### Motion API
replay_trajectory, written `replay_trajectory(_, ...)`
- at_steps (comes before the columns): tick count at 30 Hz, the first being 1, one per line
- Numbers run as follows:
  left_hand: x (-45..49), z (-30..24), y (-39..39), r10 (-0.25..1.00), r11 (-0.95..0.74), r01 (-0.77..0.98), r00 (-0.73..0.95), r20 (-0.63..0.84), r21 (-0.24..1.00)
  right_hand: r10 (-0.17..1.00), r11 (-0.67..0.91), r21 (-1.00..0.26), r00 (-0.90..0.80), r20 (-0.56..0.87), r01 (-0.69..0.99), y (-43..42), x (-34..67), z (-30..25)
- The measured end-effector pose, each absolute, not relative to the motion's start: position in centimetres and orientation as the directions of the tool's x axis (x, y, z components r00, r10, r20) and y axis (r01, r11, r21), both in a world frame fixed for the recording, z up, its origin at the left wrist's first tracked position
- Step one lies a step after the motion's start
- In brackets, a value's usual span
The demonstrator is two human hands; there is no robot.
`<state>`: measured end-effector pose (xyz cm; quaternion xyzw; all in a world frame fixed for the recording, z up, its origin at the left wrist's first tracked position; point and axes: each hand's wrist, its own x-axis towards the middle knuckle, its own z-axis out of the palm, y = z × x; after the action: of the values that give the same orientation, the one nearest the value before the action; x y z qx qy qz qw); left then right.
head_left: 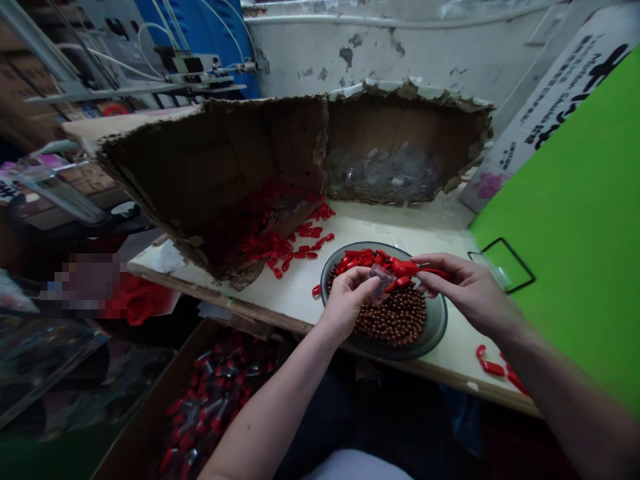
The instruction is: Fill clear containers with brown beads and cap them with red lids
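My left hand [350,297] pinches a small transparent plastic container [381,281] above a grey bowl [439,330]. Dark contents show faintly through its walls. Facing it, my right hand [463,287] is closed on a red plastic piece [404,268] that points toward the container; its exact kind cannot be made out. Many shiny brown beads or balls [395,319] fill the bowl's near part. At the bowl's far side, red plastic parts [367,256] are heaped on top of them, partly hidden by my hands.
An open cardboard box [260,140] with torn edges holds loose red parts [270,233] spilling onto the table. Its right compartment contains transparent plastic pieces [395,175]. Below the table edge, a carton holds red-capped containers [210,393]. A green panel [575,240] stands at right.
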<state>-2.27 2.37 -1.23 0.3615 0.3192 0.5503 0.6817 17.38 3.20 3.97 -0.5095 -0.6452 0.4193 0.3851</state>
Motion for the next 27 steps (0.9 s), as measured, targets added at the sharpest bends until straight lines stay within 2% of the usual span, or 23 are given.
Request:
replay_trajectory(5,-2.2,-1.1,2.1,0.985,0.093,-0.448,0.174,-0.016,0.889,0.981,0.050,-0.978,-0.193,0.011,0.201,2.8,17.0,4.2)
replay_trajectory(9,-2.1,-1.3,2.0,0.991,0.039,-0.403,0.129,0.015,0.914,0.962,-0.147,-0.986,-0.219,-0.160,0.073,2.4,16.3,4.2)
replay_trajectory(13,-2.2,-1.8,2.1,0.988,-0.032,-0.351,0.130,0.083,0.936,0.910,-0.363,-0.931,-0.230,-0.345,-0.038,2.3,15.7,3.7)
replay_trajectory(15,-2.3,-2.0,2.1,0.984,-0.073,-0.291,0.132,0.115,0.954,0.892,-0.419,-0.905,-0.224,-0.394,-0.078,2.3,15.6,3.5)
replay_trajectory(20,-2.6,-2.4,2.0,0.974,-0.171,-0.137,0.126,0.188,0.976,0.900,-0.428,-0.894,-0.156,-0.407,-0.134,2.1,15.2,3.4)
replay_trajectory(27,-2.4,-2.3,2.0,0.971,-0.209,-0.059,0.108,0.214,0.976,0.913,-0.404,-0.907,-0.111,-0.392,-0.117,2.2,14.6,2.9)
